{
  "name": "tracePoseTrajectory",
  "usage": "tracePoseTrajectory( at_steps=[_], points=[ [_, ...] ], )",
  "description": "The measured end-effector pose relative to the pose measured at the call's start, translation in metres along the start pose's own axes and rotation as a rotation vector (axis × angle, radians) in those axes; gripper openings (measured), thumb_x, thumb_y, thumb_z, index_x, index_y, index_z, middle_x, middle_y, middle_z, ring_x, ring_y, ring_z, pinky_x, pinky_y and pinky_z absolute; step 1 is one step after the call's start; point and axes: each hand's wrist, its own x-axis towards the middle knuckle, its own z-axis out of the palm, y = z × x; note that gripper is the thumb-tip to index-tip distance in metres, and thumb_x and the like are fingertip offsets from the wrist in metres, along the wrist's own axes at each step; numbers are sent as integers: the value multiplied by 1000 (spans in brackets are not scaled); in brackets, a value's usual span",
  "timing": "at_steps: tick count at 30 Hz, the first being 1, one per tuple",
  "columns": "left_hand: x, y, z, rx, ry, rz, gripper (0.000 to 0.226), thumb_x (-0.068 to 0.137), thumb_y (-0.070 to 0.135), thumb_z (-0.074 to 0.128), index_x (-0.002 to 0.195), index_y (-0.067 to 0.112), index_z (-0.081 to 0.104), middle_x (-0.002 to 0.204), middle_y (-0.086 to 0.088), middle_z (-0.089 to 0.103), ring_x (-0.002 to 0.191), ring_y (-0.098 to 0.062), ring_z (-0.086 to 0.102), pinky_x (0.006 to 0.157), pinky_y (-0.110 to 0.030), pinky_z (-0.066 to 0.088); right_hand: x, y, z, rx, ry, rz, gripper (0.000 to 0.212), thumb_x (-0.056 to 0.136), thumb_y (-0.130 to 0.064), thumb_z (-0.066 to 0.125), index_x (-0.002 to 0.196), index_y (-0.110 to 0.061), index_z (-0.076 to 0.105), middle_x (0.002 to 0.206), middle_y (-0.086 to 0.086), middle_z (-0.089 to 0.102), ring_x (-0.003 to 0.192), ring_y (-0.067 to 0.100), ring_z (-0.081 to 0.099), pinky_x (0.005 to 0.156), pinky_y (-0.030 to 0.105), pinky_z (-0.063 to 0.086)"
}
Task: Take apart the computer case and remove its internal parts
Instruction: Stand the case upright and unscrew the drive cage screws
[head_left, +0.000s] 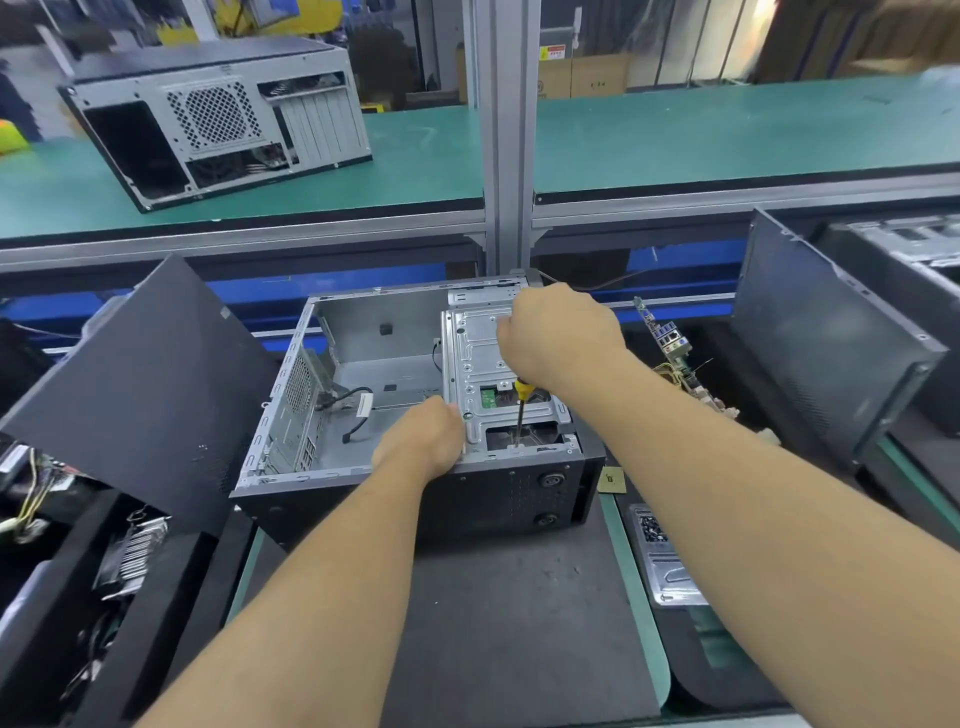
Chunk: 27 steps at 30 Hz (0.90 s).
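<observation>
Open computer case (415, 415) under both hands: left hand (423, 441) gripping its drive cage (498, 374), right hand (558, 338) clenched round screwdriver (519, 415)

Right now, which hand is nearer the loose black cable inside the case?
Left. The left hand grips the drive cage's edge just right of the cable; the right hand is over the cage, farther right.

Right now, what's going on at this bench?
A person is stripping an open computer case lying on its side. The right hand grips a yellow-handled screwdriver, tip down at the near edge of the metal drive bracket. The left hand grips the bracket's near left corner. The main bay holds only a loose cable. A motherboard stands to the right, and a black side panel leans at the left.
</observation>
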Motion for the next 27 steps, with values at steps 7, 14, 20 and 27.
tracePoseTrajectory(
  at_steps=[7,14,20,27],
  points=[
    [0,-1,0,5,6,6,31,103,25,28,98,14,57,104,-8,62,95,-31,58,81,-41,42,10,2,-13,-66,-266,-310,30,103,-20,37,74,-15,40,68,-1,40,60,12,38,55,30,32],
    [-1,0,1,10,10,17,28,103,23,29,97,15,55,102,-6,61,95,-30,58,80,-40,42,12,2,-12,-21,-246,-153,28,95,-20,46,68,-16,41,71,4,46,62,19,48,57,30,41],
    [-1,-1,1,1,15,4,30,103,26,28,99,14,55,106,-9,62,96,-33,58,82,-41,43,13,-2,-11,-2,-178,-42,27,95,-23,51,72,-13,43,75,5,50,65,22,54,56,29,42],
    [-2,-1,1,2,12,-6,29,103,24,31,103,14,58,108,-9,64,97,-32,59,84,-42,47,9,-7,-28,-143,-397,-293,19,98,-18,49,83,-8,54,72,2,48,61,15,43,50,28,34]
  ],
)
